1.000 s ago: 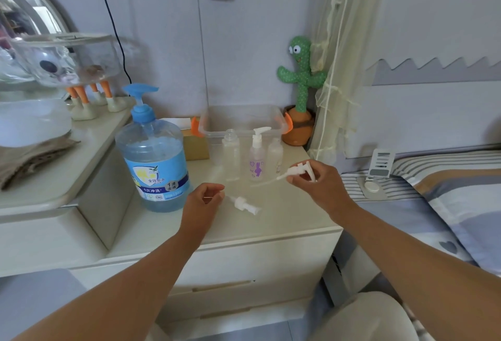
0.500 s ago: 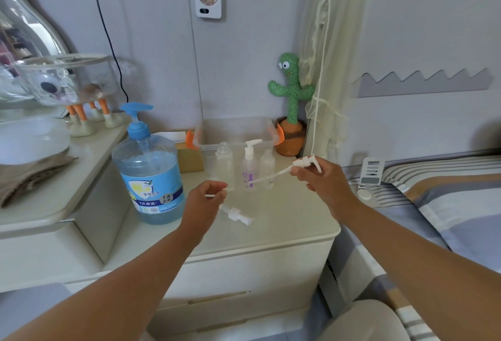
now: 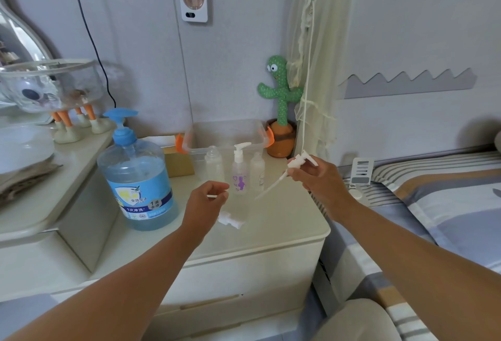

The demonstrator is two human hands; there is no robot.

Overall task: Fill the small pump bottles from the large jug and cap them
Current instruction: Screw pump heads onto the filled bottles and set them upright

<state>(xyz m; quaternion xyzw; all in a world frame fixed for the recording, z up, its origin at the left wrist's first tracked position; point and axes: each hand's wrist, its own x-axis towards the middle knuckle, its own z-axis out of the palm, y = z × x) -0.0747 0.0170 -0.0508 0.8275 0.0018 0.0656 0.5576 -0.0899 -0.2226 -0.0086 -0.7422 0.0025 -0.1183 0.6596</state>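
Three small bottles (image 3: 240, 175), two uncapped, stand just beyond the left fingers (image 3: 219, 187), which pinch a thin white tube (image 3: 212, 196); right fingers (image 3: 315, 171) pinch a pump cap (image 3: 299, 163); advisable: steady one bottle, feed its tube straight.

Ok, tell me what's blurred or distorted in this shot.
Head view: the wide-angle lens bows the headboard; light is soft, shadows faint; the lower pump head looks smeared, the upper pump head crisper, and the jug label is sharp.
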